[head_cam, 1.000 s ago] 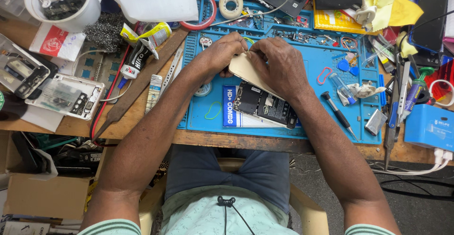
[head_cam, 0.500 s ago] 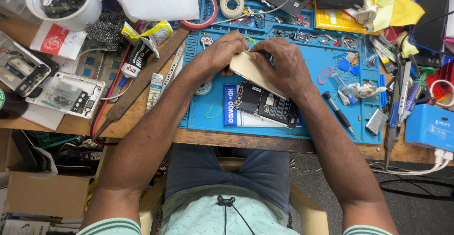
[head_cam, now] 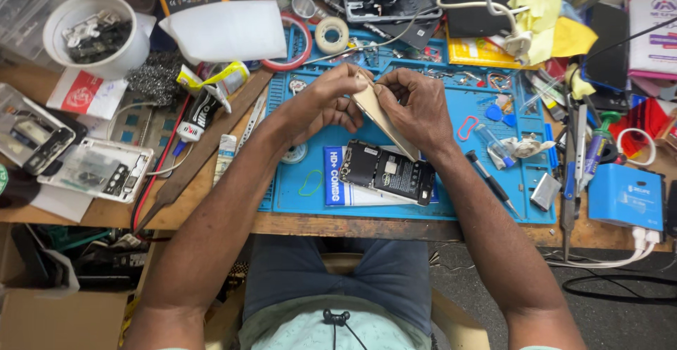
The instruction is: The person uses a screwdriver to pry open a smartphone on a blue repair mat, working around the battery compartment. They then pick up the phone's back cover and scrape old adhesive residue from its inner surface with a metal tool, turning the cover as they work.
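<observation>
Both my hands hold a beige phone back cover [head_cam: 384, 119] tilted on edge above a blue repair mat [head_cam: 437, 195]. My left hand [head_cam: 324, 103] pinches its top left corner. My right hand [head_cam: 416, 107] grips its right edge with fingers curled over the top. Just below the cover an opened black phone [head_cam: 388, 174] lies on the mat with its insides showing. The lower part of the cover runs down behind my right wrist.
A black screwdriver [head_cam: 490, 181] lies on the mat right of the phone. Tape rolls [head_cam: 331, 34], a white bowl of parts [head_cam: 95, 33], a glue tube [head_cam: 197, 114], phone frames [head_cam: 92, 170] and a blue box [head_cam: 626, 196] crowd the wooden bench [head_cam: 211, 219].
The cover has been raised and turned more on edge, and both hands have shifted slightly up with it. The open phone has not moved.
</observation>
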Tool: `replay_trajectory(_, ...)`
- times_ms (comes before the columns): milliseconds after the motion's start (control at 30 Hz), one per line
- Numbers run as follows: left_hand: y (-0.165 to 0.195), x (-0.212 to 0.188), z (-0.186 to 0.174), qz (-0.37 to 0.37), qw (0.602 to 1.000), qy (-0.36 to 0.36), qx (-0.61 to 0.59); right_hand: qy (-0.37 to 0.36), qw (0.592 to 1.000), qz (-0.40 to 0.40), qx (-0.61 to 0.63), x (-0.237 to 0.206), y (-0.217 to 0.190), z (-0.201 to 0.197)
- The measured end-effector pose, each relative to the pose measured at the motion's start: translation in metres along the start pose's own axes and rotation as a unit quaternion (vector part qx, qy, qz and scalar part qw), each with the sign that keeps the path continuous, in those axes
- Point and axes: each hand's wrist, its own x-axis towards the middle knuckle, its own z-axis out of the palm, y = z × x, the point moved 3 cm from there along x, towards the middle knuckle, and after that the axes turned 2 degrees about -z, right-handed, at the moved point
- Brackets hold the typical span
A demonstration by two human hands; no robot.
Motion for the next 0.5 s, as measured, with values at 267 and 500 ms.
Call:
replay_trajectory(267, -0.0041, 0.0053, -0.0009, 0.027, 0.999, -0.021, 0.028, -0.007, 0.998, 0.007, 0.065, 0.0018, 0.0111, 0.0004)
replay_trajectory(500, -0.0047, 0.0056, -0.0032, 0.035, 0.997, 0.0, 0.064, 0.005, 0.999, -0.036, 0.006, -0.0008, 0.0024, 0.0004)
